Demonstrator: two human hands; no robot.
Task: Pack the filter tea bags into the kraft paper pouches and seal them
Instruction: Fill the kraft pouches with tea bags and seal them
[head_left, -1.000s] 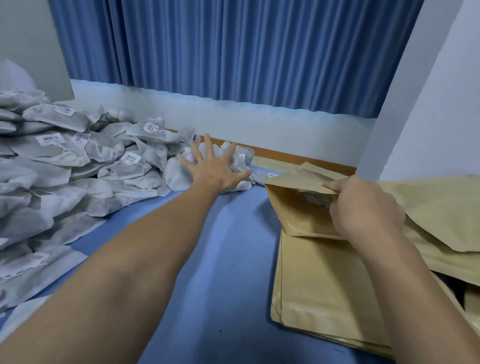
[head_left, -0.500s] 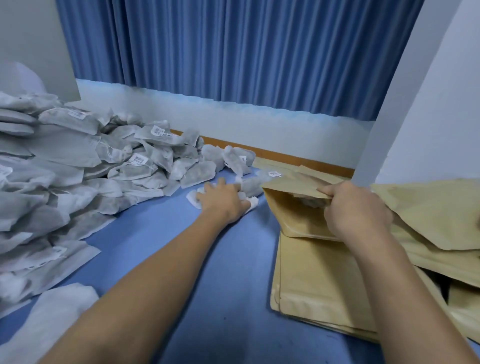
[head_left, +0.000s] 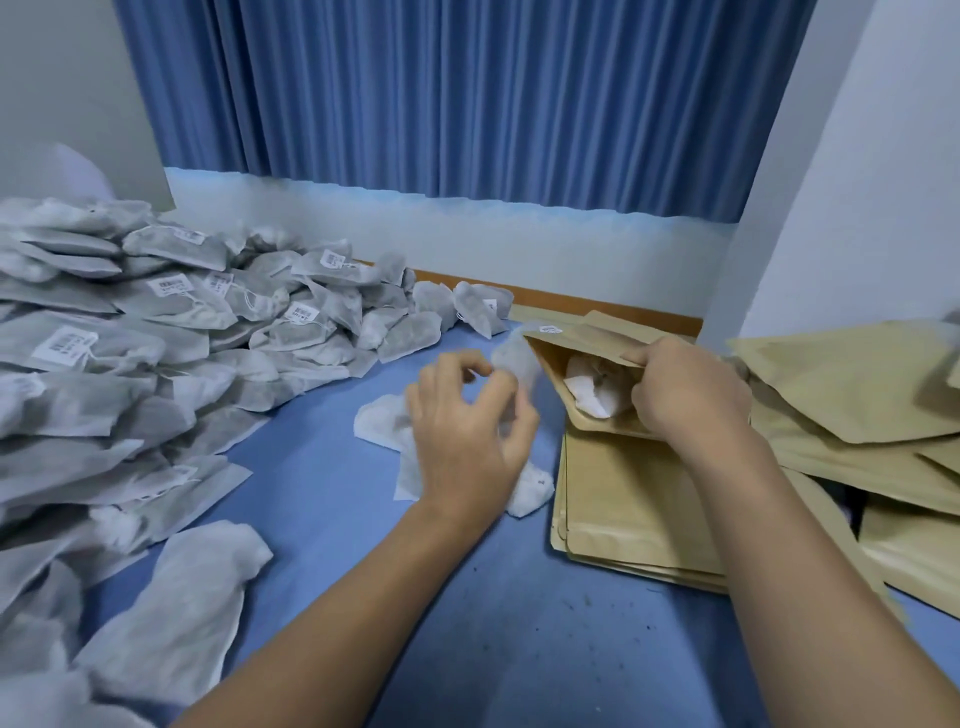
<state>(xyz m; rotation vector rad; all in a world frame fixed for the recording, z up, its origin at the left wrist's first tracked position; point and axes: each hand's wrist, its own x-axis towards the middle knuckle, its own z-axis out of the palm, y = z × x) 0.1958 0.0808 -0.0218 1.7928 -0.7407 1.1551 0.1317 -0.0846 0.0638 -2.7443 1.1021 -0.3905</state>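
Evidently mid-filling: pinched the open kraft paper pouch (head_left: 597, 423) by its upper lip with the right hand (head_left: 685, 389), curled the left hand (head_left: 467, 436) over loose filter tea bags (head_left: 382, 423) just left of that pouch, grip unclear; likely needed next to slide them into its mouth.
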